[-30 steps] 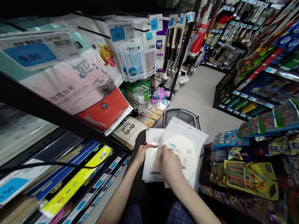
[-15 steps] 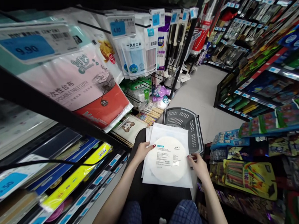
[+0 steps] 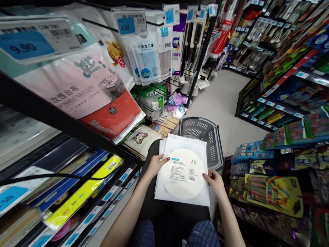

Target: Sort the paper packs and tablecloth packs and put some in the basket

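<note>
Hanging at upper left, a disposable tablecloth pack [image 3: 98, 89] faces outward. At lower centre, the left hand [image 3: 156, 166] holds the left edge of a flat, round-panelled white packet [image 3: 183, 173], thumb on top; white sheets [image 3: 162, 145] peek out beneath. Beyond it sits a grey shopping basket [image 3: 210, 136]. The right hand [image 3: 215, 181] pinches the packet's right edge. Should either grip slacken, the smooth-looking layers could slide apart and drop.
</note>
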`<state>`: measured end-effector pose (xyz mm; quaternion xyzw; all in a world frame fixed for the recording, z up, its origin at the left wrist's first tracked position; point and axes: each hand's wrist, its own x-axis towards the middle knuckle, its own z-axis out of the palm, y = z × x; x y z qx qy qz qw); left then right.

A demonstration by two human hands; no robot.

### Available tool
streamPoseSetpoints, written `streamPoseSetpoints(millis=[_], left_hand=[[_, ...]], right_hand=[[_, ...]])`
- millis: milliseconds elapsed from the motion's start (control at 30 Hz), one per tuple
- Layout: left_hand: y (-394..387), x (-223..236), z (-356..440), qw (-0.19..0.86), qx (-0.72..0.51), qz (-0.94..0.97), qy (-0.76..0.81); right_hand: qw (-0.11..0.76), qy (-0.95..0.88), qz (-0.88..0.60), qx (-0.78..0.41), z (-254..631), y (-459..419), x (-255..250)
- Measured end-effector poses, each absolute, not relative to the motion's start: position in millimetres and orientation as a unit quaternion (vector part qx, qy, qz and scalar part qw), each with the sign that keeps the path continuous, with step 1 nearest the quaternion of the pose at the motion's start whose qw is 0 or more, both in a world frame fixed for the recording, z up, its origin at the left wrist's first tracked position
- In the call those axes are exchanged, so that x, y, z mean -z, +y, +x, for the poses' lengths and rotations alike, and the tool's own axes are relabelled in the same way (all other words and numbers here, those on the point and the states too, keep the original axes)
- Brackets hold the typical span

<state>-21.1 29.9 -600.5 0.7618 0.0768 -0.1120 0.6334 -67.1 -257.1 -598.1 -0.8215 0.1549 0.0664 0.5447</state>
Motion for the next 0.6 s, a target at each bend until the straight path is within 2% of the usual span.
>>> streamPoseSetpoints(millis=[233, 600], left_hand=[[29.9, 598.1, -22.1, 0.636, 0.109, 0.761, 0.067], [31.7, 605.2, -22.4, 0.64, 0.132, 0.752, 0.084]], right_hand=[[0.564, 0.169, -0.805, -0.075, -68.0, -254.6, 599.0], [0.525, 0.168, -0.828, -0.102, -71.2, -246.2, 589.2]])
